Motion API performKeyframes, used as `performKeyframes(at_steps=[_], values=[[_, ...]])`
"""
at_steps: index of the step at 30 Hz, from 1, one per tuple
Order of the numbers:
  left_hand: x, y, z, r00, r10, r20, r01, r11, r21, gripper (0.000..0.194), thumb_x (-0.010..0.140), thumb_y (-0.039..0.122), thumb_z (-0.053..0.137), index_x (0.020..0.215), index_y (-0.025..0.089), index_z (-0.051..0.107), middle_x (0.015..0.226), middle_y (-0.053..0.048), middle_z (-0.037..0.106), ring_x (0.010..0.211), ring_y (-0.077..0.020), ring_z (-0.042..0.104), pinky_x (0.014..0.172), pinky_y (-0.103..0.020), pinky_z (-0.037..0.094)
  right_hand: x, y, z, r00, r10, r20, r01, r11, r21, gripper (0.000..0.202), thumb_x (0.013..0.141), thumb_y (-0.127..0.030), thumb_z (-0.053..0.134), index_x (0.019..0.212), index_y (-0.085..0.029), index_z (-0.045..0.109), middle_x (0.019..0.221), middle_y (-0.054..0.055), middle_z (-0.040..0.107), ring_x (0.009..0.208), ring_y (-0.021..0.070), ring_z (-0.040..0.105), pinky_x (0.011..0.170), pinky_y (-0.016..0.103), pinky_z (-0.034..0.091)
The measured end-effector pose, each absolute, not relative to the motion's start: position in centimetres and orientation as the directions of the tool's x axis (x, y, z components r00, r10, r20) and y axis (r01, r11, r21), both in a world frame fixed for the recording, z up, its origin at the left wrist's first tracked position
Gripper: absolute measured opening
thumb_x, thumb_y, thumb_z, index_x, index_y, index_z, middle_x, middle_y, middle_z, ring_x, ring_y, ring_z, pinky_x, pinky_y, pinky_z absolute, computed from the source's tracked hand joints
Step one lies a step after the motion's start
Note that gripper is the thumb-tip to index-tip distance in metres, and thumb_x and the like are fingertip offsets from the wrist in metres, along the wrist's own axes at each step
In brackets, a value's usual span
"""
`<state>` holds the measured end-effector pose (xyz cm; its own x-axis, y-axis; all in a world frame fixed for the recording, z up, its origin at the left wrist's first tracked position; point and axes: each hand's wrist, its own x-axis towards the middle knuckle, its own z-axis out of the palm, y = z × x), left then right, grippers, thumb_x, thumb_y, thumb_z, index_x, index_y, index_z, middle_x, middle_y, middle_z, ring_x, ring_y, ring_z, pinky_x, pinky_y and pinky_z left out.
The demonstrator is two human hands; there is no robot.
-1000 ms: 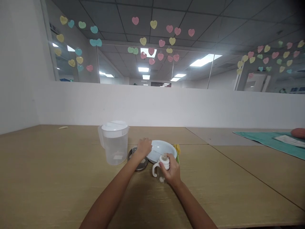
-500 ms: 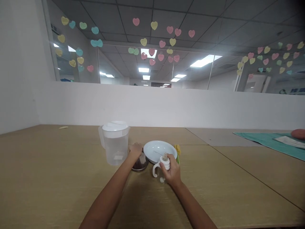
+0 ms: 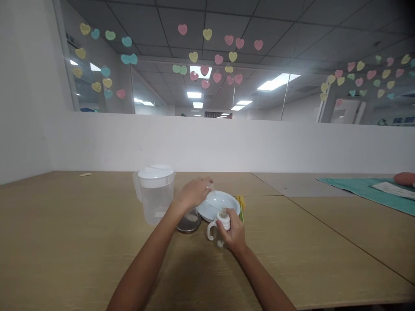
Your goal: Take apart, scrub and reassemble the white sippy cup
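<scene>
My right hand [image 3: 234, 230] is wrapped round a baby bottle [image 3: 223, 222] with a white collar, a curved white handle and a clear teat, held upright in front of the bowl. My left hand [image 3: 196, 191] is raised over the left rim of the white bowl [image 3: 231, 203], its fingers closed on a small clear cap [image 3: 209, 186] that is partly hidden and blurred. Below my left wrist lies a round dark metal dish [image 3: 189, 222]. A thin light stick rests in the bowl.
A clear pitcher [image 3: 158, 198] with a white lid stands left of the dish. Beside the bowl's right edge lies a yellow flower [image 3: 241, 201] with a green stem. At far right are a teal cloth [image 3: 353, 186], a white cloth and a reddish object [image 3: 404, 179].
My left hand has lifted from the metal dish and moved right to the bowl, with the clear cap now showing in its fingers. My right hand and the bottle have hardly moved.
</scene>
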<state>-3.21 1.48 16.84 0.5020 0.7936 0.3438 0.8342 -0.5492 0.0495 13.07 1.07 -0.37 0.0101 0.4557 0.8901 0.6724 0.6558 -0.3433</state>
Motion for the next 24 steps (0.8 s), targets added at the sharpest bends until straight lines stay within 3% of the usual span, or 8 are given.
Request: performKeyframes(at_steps=[3,7,14,17,20,24], values=[[-1.8,-0.7,17.3,0.629,0.721,0.291,0.729,-0.677,0.101,0.033,0.092,0.033,0.038,0.120,0.023,0.049,0.122,-0.005,0.058,0.110,-0.0199,0.054,0.091,-0.030,0.042,13.1,1.0,-0.4,0.011,0.471,0.882,0.673,0.649,-0.355,0.027,0.083,-0.037,0.050,0.102,-0.017,0.049,0.086,0.007,0.059,0.078,0.0215,0.059,0.068,0.034,0.049],[-0.9,-0.7,16.2,0.654,0.734,0.182,0.723,-0.677,0.134,0.033,0.090,0.033,0.042,0.120,0.020,0.050,0.120,-0.007,0.060,0.106,-0.0220,0.056,0.088,-0.032,0.043,13.1,1.1,-0.6,0.059,0.486,0.872,0.681,0.619,-0.391,0.026,0.082,-0.039,0.051,0.097,-0.018,0.048,0.082,0.006,0.060,0.072,0.0212,0.060,0.062,0.032,0.047],[-1.2,-0.3,16.2,0.705,0.669,0.236,0.639,-0.744,0.197,0.034,0.086,0.033,0.048,0.118,0.022,0.053,0.115,-0.005,0.062,0.101,-0.0205,0.058,0.083,-0.029,0.043,12.9,1.6,-1.4,0.158,0.504,0.849,0.636,0.606,-0.478,0.041,0.076,-0.044,0.059,0.104,-0.017,0.044,0.085,0.010,0.064,0.074,0.0237,0.064,0.061,0.033,0.049],[-1.2,-0.5,16.2,0.701,0.690,0.179,0.668,-0.724,0.175,0.035,0.083,0.035,0.052,0.116,0.023,0.055,0.111,-0.005,0.063,0.098,-0.0218,0.058,0.079,-0.029,0.043,12.7,1.8,-1.6,0.191,0.483,0.854,0.580,0.647,-0.496,0.044,0.075,-0.043,0.062,0.104,-0.017,0.041,0.088,0.011,0.063,0.077,0.0231,0.065,0.065,0.034,0.051],[-1.2,-0.1,15.9,0.699,0.708,0.106,0.688,-0.705,0.174,0.035,0.082,0.036,0.053,0.115,0.024,0.057,0.111,-0.005,0.064,0.096,-0.0218,0.059,0.076,-0.027,0.043,12.7,1.8,-1.5,0.177,0.475,0.862,0.542,0.684,-0.488,0.050,0.075,-0.042,0.062,0.111,-0.016,0.038,0.093,0.012,0.063,0.083,0.0230,0.065,0.069,0.035,0.052],[-1.4,0.6,15.6,0.725,0.678,0.120,0.645,-0.730,0.224,0.037,0.082,0.040,0.052,0.116,0.025,0.057,0.109,-0.002,0.065,0.094,-0.0195,0.060,0.075,-0.025,0.043,13.0,1.5,-1.1,0.114,0.515,0.850,0.617,0.634,-0.467,0.052,0.079,-0.046,0.057,0.117,-0.015,0.040,0.098,0.014,0.063,0.085,0.0254,0.064,0.070,0.037,0.051]])
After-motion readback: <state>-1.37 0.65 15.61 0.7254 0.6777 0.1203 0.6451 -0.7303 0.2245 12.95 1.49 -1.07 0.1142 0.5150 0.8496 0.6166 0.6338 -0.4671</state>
